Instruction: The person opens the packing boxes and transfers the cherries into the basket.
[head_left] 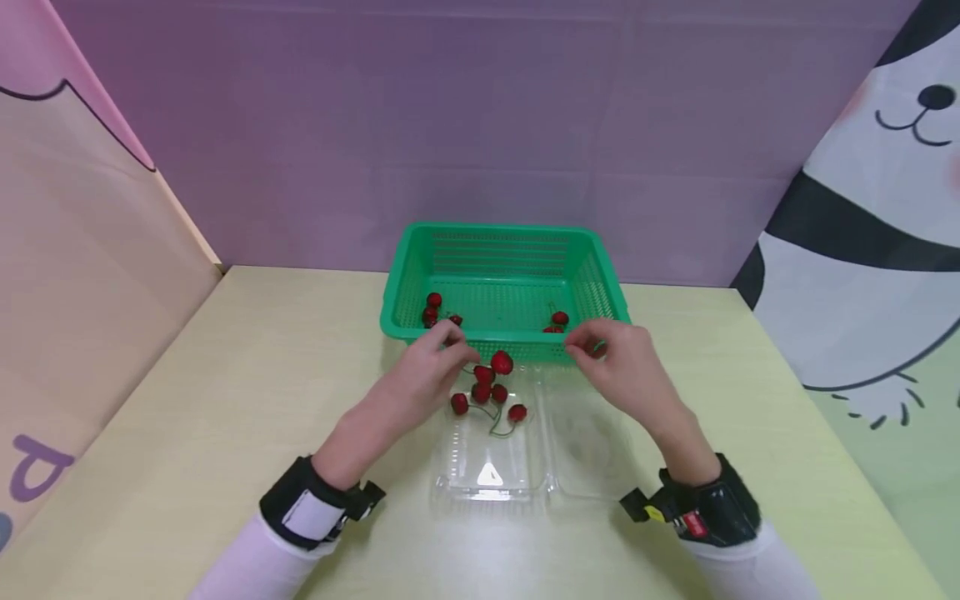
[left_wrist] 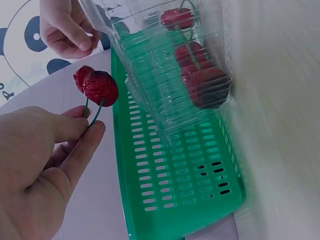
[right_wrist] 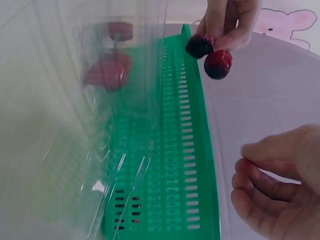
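My left hand (head_left: 420,371) pinches the green stems of two dark red cherries (left_wrist: 101,89) between thumb and fingertips. They hang over the far end of a clear plastic clamshell box (head_left: 487,458), close before the green basket (head_left: 495,229). Several more cherries (head_left: 481,393) with stems lie in the box's left half. At the basket's front right corner, my right hand (head_left: 622,362) hovers with loosely bent fingers. Thumb and index fingertips (right_wrist: 242,162) come close together, and nothing shows between them. Inside the basket, cherries (head_left: 433,300) sit at the left and a few cherries (head_left: 559,318) at the right.
The box's clear lid (head_left: 588,458) lies folded out to the right on the pale wooden table (head_left: 247,400). Behind the basket rises a purple backdrop (head_left: 487,117). A printed panel with a panda (head_left: 862,225) borders the right side, and a pink panel (head_left: 82,217) the left.
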